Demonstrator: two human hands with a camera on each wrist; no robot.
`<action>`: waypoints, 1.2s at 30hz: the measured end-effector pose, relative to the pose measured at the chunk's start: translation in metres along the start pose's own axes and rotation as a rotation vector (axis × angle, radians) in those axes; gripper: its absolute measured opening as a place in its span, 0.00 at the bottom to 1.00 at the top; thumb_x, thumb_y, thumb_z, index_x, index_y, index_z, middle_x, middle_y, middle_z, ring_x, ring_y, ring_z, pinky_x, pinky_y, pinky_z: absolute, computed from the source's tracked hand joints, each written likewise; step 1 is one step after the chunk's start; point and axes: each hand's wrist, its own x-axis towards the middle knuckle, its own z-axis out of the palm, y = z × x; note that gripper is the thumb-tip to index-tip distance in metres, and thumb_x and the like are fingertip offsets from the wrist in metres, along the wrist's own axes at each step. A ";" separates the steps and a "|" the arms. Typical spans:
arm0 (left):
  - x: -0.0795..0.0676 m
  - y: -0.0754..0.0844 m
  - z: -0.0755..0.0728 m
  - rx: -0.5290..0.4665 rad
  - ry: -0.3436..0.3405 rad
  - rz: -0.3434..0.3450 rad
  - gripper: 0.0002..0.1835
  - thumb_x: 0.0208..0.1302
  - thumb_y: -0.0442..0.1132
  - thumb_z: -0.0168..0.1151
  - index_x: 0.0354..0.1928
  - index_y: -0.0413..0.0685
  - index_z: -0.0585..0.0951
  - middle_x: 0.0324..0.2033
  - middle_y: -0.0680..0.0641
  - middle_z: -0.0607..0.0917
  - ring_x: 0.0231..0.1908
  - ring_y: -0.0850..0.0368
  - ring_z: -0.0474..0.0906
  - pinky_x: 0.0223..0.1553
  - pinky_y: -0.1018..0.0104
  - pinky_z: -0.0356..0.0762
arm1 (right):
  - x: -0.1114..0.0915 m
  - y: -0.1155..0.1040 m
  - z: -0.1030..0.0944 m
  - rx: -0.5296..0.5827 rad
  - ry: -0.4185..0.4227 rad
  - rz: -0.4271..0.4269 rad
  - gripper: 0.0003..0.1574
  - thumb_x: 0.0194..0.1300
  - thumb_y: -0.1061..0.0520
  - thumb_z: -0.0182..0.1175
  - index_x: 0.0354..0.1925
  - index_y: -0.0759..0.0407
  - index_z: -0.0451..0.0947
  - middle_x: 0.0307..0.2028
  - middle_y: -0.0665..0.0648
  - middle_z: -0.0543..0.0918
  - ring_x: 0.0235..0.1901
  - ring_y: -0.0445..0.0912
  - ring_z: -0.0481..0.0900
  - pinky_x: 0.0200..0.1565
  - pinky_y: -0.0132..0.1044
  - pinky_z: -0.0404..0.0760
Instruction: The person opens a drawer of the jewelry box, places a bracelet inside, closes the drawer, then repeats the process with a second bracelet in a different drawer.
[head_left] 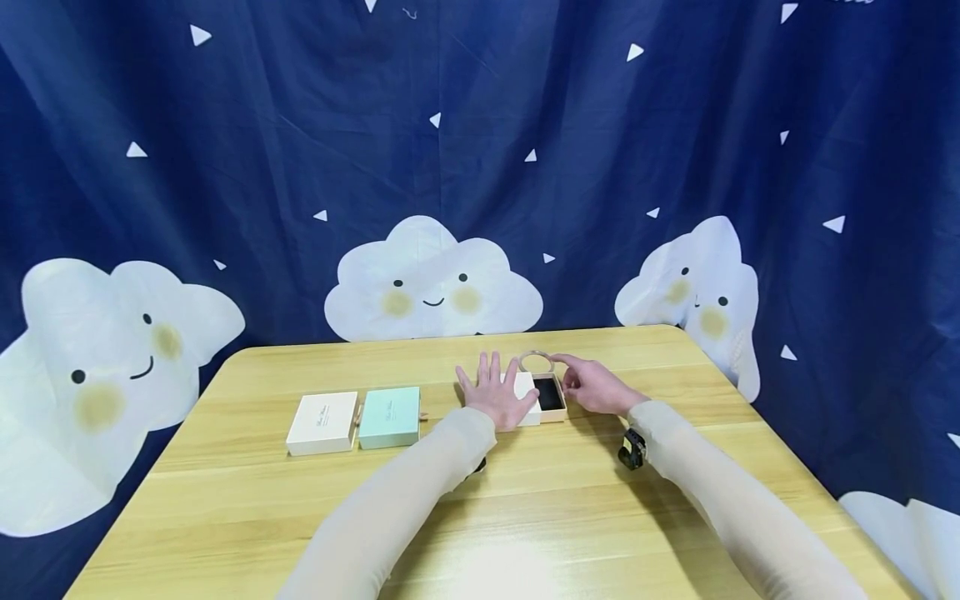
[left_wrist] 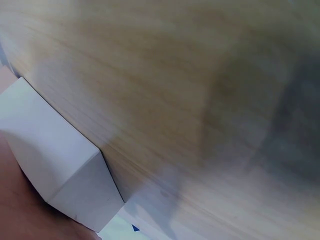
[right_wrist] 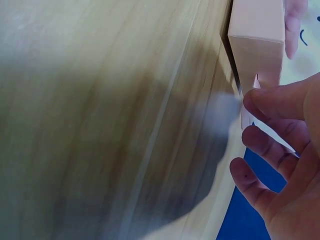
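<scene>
In the head view a small white drawer box (head_left: pixel 528 392) stands right of centre on the table. Its pink drawer (head_left: pixel 557 416) sticks out to the right, showing a black inside. My left hand (head_left: pixel 495 396) rests across the white sleeve with its fingers spread. At the drawer's right end is my right hand (head_left: pixel 600 387); the right wrist view shows its thumb and a partly hidden finger pinching the pink ribbon tab (right_wrist: pixel 246 117). A thin, pale ring, like a bangle (head_left: pixel 536 353), lies behind the box, beside my right index fingertip.
To the left lie a mint-green box (head_left: pixel 390 417) and a pale pinkish-white box (head_left: pixel 324 423), each with printed lettering and a small tab on its right side. The wooden table (head_left: pixel 525 517) ends at a blue curtain (head_left: pixel 480 175) with clouds.
</scene>
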 end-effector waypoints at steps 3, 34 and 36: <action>0.000 0.000 0.000 0.003 -0.004 -0.001 0.43 0.70 0.74 0.32 0.81 0.65 0.49 0.81 0.44 0.45 0.80 0.44 0.34 0.71 0.25 0.33 | -0.001 0.000 -0.002 0.001 -0.001 0.010 0.42 0.61 0.69 0.65 0.71 0.65 0.64 0.30 0.50 0.83 0.31 0.41 0.78 0.45 0.43 0.80; 0.004 0.000 0.002 0.028 -0.039 -0.009 0.43 0.70 0.75 0.31 0.81 0.66 0.46 0.81 0.45 0.41 0.80 0.44 0.31 0.71 0.25 0.32 | -0.002 0.005 -0.011 -0.022 -0.021 0.036 0.39 0.61 0.70 0.62 0.70 0.68 0.65 0.30 0.54 0.84 0.32 0.43 0.80 0.44 0.43 0.80; 0.004 -0.001 0.003 0.029 -0.040 -0.010 0.43 0.70 0.75 0.31 0.81 0.67 0.46 0.81 0.45 0.41 0.80 0.44 0.31 0.71 0.25 0.32 | 0.000 0.001 -0.015 -0.024 -0.035 0.052 0.39 0.60 0.69 0.63 0.69 0.68 0.67 0.31 0.56 0.85 0.32 0.44 0.80 0.44 0.44 0.80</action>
